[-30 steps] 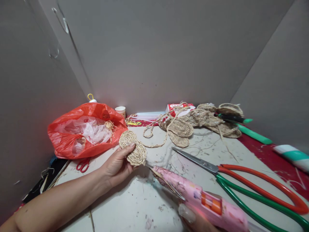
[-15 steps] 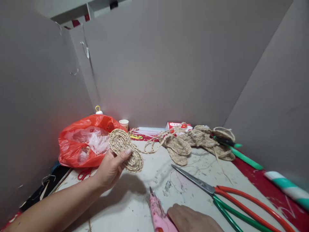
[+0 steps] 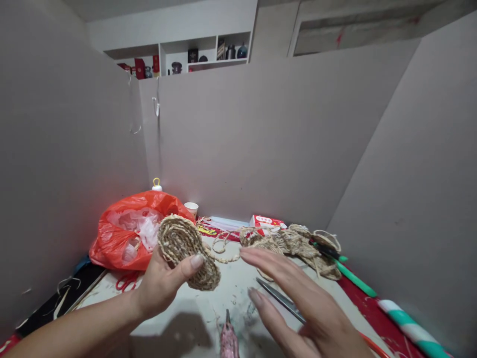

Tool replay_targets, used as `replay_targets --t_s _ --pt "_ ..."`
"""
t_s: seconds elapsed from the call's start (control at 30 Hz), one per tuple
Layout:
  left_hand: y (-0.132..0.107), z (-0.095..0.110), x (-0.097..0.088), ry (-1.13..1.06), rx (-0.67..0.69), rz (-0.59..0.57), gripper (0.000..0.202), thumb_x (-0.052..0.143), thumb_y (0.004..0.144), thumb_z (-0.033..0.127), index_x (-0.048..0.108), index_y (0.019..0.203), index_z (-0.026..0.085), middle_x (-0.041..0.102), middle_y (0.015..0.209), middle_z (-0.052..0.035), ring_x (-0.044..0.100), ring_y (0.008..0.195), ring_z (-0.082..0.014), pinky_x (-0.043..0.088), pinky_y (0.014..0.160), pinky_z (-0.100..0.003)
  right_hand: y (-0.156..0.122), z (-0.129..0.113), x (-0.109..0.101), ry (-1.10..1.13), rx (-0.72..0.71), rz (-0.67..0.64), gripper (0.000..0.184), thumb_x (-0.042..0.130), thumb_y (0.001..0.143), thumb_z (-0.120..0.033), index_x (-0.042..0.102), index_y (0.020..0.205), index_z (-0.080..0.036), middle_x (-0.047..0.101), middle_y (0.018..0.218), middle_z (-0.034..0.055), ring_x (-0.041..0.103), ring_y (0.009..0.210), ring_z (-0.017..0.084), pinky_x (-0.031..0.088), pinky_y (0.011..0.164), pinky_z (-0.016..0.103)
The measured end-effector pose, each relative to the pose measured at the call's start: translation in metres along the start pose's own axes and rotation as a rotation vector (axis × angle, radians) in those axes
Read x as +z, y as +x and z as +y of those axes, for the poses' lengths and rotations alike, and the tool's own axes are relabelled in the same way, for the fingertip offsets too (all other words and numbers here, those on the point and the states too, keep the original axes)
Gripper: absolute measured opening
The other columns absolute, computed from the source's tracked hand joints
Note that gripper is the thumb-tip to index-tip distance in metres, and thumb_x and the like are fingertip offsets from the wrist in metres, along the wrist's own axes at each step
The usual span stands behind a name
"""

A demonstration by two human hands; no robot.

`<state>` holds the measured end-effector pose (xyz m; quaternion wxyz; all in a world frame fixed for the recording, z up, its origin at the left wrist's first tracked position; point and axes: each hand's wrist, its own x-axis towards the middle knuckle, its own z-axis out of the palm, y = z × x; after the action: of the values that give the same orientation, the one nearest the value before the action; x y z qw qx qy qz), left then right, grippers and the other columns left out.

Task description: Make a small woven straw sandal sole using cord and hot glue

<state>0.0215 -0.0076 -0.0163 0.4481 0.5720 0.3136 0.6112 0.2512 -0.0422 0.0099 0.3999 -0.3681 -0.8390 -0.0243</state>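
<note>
My left hand (image 3: 167, 278) grips a sole-shaped coil of straw rope (image 3: 179, 243), thumb on its face and fingers behind, tilted above the table. A loose tail of straw cord (image 3: 223, 259) runs from the coil toward the back. Over the table on the right, my right hand (image 3: 298, 303) is open, thumb and fingers apart. Its fingertips come near the end of the visible cord; whether they touch it I cannot tell. A pink glue gun (image 3: 228, 340) lies below, nozzle pointing away. Large scissors (image 3: 279, 298) are partly hidden under my right hand.
At the back right lies a bundle of straw rope (image 3: 298, 243) beside a red-and-white box (image 3: 266, 223). A red plastic bag (image 3: 108, 243) and a paper cup (image 3: 191, 208) stand back left. A green-and-white striped roll (image 3: 410, 328) lies right. Grey panels (image 3: 238, 139) enclose the table.
My right hand has left the glue gun and risen toward the cord, opening. The straw coil has turned slightly in my left hand. The view has tilted up.
</note>
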Motion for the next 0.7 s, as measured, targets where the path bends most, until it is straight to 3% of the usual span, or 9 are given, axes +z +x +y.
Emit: replay_targets --t_s 0.1,0.2,0.3,0.43,0.7 --pt "-0.002 0.000 -0.004 0.007 0.016 -0.052 0.020 0.066 0.082 0.031 0.065 0.095 0.016 0.063 0.088 -0.0052 0.057 0.082 -0.0183 0.050 0.079 -0.032 0.023 0.002 0.014 0.097 -0.092 0.003 0.042 0.052 0.087 -0.016 0.050 0.128 -0.023 0.064 0.125 0.0094 0.058 0.117 0.024 0.049 0.096 0.042" --pt "-0.002 -0.001 -0.006 0.007 0.030 -0.032 0.019 0.066 0.082 0.031 0.067 0.095 0.016 0.063 0.088 -0.0051 0.058 0.082 -0.0179 0.051 0.078 -0.032 0.033 0.004 0.025 0.161 -0.181 0.062 0.032 0.053 0.085 -0.010 0.056 0.115 -0.023 0.073 0.101 0.0057 0.068 0.092 0.020 0.050 0.083 0.041" --pt "0.000 -0.002 -0.006 -0.003 0.033 0.013 0.019 0.067 0.082 0.031 0.067 0.094 0.017 0.063 0.088 -0.0046 0.057 0.081 -0.0176 0.052 0.076 -0.032 0.033 0.004 0.029 0.169 -0.257 0.147 0.027 0.056 0.082 -0.006 0.060 0.104 -0.021 0.074 0.084 0.0018 0.068 0.072 0.017 0.047 0.071 0.038" --pt "-0.001 -0.002 -0.003 0.016 0.044 0.013 0.015 0.064 0.084 0.030 0.067 0.088 0.016 0.061 0.086 -0.0038 0.057 0.079 -0.0168 0.052 0.075 -0.032 0.025 0.001 0.030 0.185 -0.269 0.187 0.029 0.058 0.081 -0.004 0.060 0.106 -0.019 0.074 0.084 0.0020 0.068 0.070 0.015 0.048 0.063 0.031" --pt "-0.005 -0.003 0.002 0.087 0.114 0.039 0.011 0.063 0.085 0.027 0.066 0.086 0.017 0.062 0.082 -0.0019 0.056 0.076 -0.0146 0.052 0.074 -0.028 0.011 0.000 0.038 0.150 -0.275 0.249 0.030 0.061 0.078 -0.001 0.060 0.104 -0.017 0.075 0.083 0.0038 0.070 0.071 0.015 0.054 0.065 0.027"
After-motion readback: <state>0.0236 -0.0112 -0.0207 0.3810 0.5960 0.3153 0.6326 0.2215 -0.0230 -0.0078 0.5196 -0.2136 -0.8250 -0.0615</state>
